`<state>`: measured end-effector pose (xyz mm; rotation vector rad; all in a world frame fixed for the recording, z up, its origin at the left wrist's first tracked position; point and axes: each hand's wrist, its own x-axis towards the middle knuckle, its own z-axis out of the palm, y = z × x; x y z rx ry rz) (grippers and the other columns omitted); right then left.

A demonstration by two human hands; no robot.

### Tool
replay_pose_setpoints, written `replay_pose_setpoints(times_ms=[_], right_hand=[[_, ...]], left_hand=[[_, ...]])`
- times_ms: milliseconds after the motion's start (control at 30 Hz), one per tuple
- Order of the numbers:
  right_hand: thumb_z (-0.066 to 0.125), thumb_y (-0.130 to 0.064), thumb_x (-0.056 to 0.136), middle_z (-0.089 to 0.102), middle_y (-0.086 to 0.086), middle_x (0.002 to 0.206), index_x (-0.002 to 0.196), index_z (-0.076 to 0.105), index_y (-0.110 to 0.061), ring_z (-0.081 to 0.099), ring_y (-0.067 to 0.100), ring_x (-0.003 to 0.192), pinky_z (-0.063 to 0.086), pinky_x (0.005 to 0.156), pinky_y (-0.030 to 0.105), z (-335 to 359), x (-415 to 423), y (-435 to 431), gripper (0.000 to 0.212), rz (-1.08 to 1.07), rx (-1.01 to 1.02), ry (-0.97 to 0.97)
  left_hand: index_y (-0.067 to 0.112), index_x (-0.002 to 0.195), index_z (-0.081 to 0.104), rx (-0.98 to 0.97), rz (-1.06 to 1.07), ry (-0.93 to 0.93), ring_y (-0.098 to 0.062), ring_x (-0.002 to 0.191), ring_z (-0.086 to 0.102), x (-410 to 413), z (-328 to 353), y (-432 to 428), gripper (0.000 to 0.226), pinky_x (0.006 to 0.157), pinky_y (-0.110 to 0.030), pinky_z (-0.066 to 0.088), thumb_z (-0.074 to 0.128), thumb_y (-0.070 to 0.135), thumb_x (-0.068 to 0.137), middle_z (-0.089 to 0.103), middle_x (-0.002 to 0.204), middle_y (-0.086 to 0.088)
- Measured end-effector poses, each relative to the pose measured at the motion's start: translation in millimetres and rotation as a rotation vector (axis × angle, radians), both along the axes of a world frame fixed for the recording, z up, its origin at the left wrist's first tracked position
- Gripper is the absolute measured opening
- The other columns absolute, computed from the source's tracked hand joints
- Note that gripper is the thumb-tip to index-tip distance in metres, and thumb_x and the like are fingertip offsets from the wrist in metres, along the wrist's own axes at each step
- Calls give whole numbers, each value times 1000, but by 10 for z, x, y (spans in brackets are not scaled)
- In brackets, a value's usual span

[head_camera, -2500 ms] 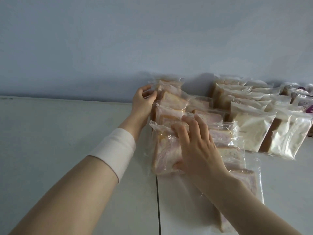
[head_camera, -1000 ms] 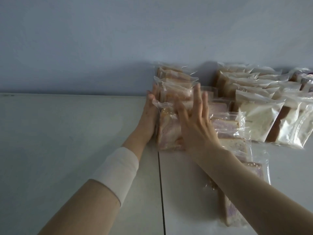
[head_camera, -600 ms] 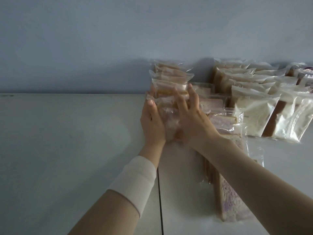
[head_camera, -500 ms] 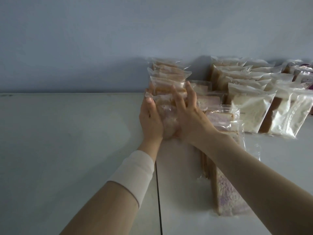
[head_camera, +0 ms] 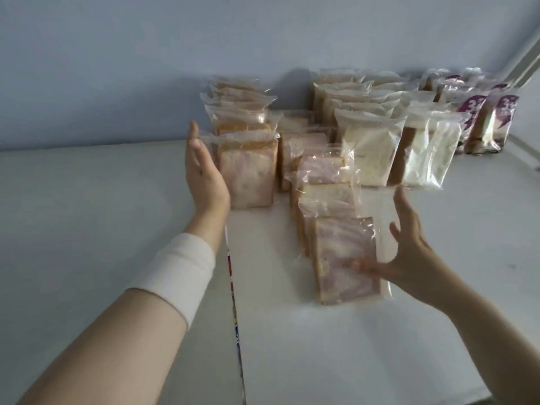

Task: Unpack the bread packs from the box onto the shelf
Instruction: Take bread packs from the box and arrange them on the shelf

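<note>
Clear-wrapped bread packs stand in rows on the white shelf (head_camera: pixel 87 217). My left hand (head_camera: pixel 204 173) is flat with straight fingers, its palm against the left side of the front pack of the left row (head_camera: pixel 248 176). My right hand (head_camera: pixel 403 255) is spread open at the nearest pack of the middle row (head_camera: pixel 342 258), thumb touching its front face and fingers behind its wrapper. White-bread packs (head_camera: pixel 368 147) and purple-labelled packs (head_camera: pixel 493 121) stand further right. No box is in view.
A pale blue wall (head_camera: pixel 146 68) rises behind the rows. A seam (head_camera: pixel 233 302) runs toward me between two shelf panels. The shelf's front edge shows at the lower right.
Both hands were pressed around the left row's front pack. My right hand has since come off it and moved right and nearer, to the middle row's nearest pack. The left hand stays.
</note>
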<state>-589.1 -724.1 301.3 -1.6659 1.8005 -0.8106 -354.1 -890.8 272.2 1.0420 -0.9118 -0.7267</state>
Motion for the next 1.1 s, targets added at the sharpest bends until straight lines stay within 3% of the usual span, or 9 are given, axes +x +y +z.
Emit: replay_pose_setpoints(times_ms=[133, 267, 400, 467, 533, 600, 767, 933, 1100], right_hand=[[75, -59, 34, 16, -4, 154, 146, 7, -30, 17, 18, 142, 23, 115, 46, -269, -74, 95, 133, 11, 103, -168], [76, -62, 53, 35, 6, 146, 140, 32, -16, 26, 24, 139, 28, 112, 49, -352, -112, -7, 107, 121, 81, -148], [76, -33, 71, 35, 3, 144, 139, 21, -16, 32, 18, 137, 31, 111, 47, -407, -132, -114, 90, 178, 27, -354], [73, -27, 76, 37, -2, 139, 132, 18, -32, 37, 13, 132, 34, 110, 43, -418, -129, -209, 78, 214, -43, -381], [71, -26, 75, 38, -17, 134, 124, 14, -47, 40, 1, 127, 36, 108, 30, -395, -125, -318, 78, 242, -92, -378], [72, -24, 73, 36, -41, 123, 120, 12, -58, 41, -15, 117, 35, 98, 10, -400, -132, -408, 83, 295, -136, -352], [75, -35, 68, 33, -52, 119, 119, 9, -60, 43, -25, 107, 33, 80, -6, -419, -162, -477, 87, 311, -176, -284], [65, -54, 67, 35, -27, 131, 123, 6, -59, 43, -17, 116, 35, 88, -1, -442, -144, -457, 82, 263, -230, -241], [65, -52, 67, 39, -20, 131, 124, 8, -53, 43, -14, 118, 37, 93, 4, -454, -105, -464, 80, 235, -278, -232]], left_hand=[[2, 138, 35, -220, 77, -308, -11, 134, 31, -8, 326, 255, 74, 109, -13, 22, 20, 58, 92, 35, 143, 0], [4, 123, 53, -353, 49, -755, -11, 120, 46, -278, 842, 236, 48, 104, -22, 32, 35, 37, 93, 50, 124, 5], [15, 119, 57, -117, -187, -1106, -15, 118, 52, -679, 1153, -147, 34, 95, -22, 36, 41, 34, 96, 58, 127, 0], [18, 117, 55, 110, -284, -1288, -21, 118, 51, -811, 1220, -419, 33, 93, -29, 37, 35, 36, 98, 57, 126, -4], [16, 96, 54, 254, -346, -1481, -27, 104, 52, -893, 1245, -697, 30, 83, -32, 35, 28, 32, 100, 58, 104, -9], [8, 93, 55, 349, -400, -1617, -30, 98, 51, -959, 1201, -963, 35, 82, -33, 35, 25, 26, 100, 57, 103, -15], [8, 130, 48, 520, -480, -1758, -34, 124, 46, -1079, 947, -1543, 43, 107, -45, 33, 28, 30, 99, 45, 140, -14], [13, 134, 43, 682, -539, -1945, -37, 126, 43, -1090, 820, -1797, 64, 106, -49, 34, 27, 56, 88, 41, 144, -11], [19, 134, 45, 752, -606, -1765, -30, 128, 44, -1105, 851, -1798, 89, 109, -46, 31, 17, 77, 71, 38, 147, -5]])
